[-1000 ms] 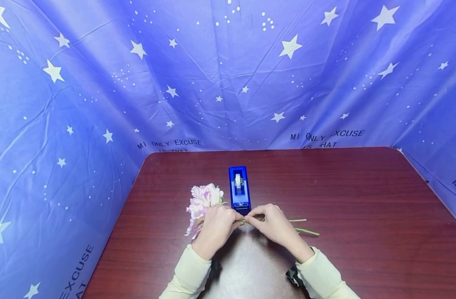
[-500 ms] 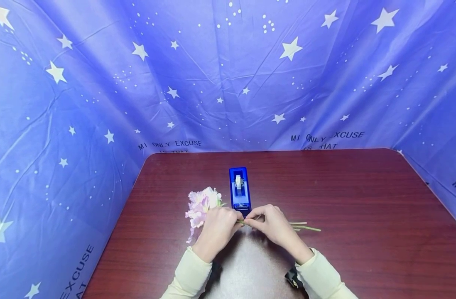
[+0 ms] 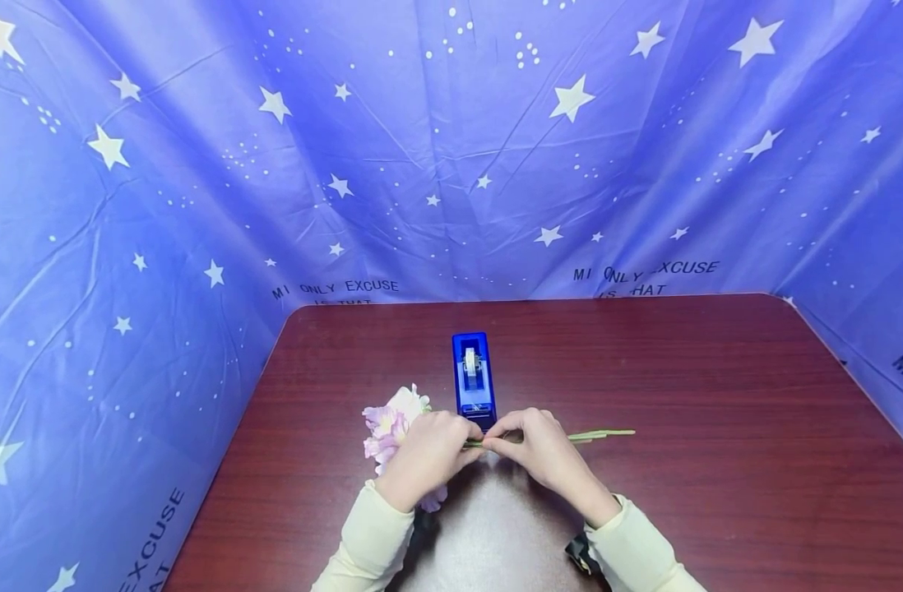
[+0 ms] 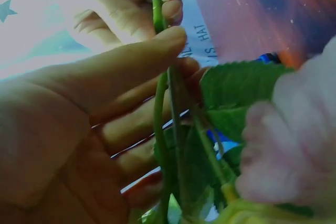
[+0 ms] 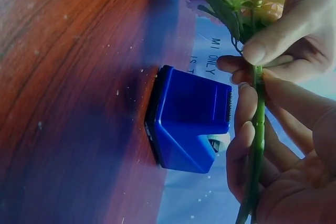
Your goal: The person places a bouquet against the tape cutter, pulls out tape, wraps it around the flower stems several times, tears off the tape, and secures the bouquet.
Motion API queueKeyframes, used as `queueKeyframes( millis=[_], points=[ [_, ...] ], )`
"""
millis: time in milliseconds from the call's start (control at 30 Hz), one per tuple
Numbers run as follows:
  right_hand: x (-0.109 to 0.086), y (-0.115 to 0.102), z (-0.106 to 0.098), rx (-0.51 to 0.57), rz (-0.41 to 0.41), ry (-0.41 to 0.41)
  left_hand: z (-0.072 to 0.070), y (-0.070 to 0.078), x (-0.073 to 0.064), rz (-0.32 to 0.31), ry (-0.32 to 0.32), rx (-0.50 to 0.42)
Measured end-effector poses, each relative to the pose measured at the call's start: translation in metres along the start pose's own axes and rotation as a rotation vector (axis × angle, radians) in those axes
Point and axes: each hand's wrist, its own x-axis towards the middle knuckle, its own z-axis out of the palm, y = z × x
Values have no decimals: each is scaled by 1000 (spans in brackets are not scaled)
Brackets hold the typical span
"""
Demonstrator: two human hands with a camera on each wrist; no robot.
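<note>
Pink and white artificial flowers (image 3: 388, 423) stick out to the left of my left hand (image 3: 432, 452), which pinches their green stems between thumb and fingers. Close beside it, my right hand (image 3: 544, 452) holds the same stems (image 5: 257, 129) lower down, with its fingers curled around them. The stem ends (image 3: 607, 433) poke out to the right past the right hand. Green leaves (image 4: 236, 90) show between the left hand and the blossoms in the left wrist view. Just beyond the fingertips stands a blue tape dispenser (image 3: 472, 374) with a roll of clear tape.
The dark red wood-grain table (image 3: 703, 395) reaches back to a blue curtain (image 3: 437, 123) printed with white stars and lettering. Along the table's left side hangs more of the curtain. The tape dispenser's toothed cutter (image 5: 229, 106) faces the hands.
The flower heads have turned and dropped toward me, some now showing below the left wrist. The stem ends have swung up and drawn together. Both hands stay nearly in place.
</note>
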Motion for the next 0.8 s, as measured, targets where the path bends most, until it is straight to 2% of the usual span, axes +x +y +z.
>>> queueKeyframes(
  millis=[233, 500, 667, 800],
  points=[
    [-2, 3, 1, -49, -57, 21, -7, -2, 1, 15, -87, -117],
    [-1, 5, 3, -42, -108, 43, -11, -3, 3, -23, -182, -168],
    [-1, 4, 4, -32, -132, 45, -13, -5, 5, -20, -214, -192],
    [-2, 4, 3, -32, -141, 37, -13, -7, 7, -22, -209, -203]
  ],
)
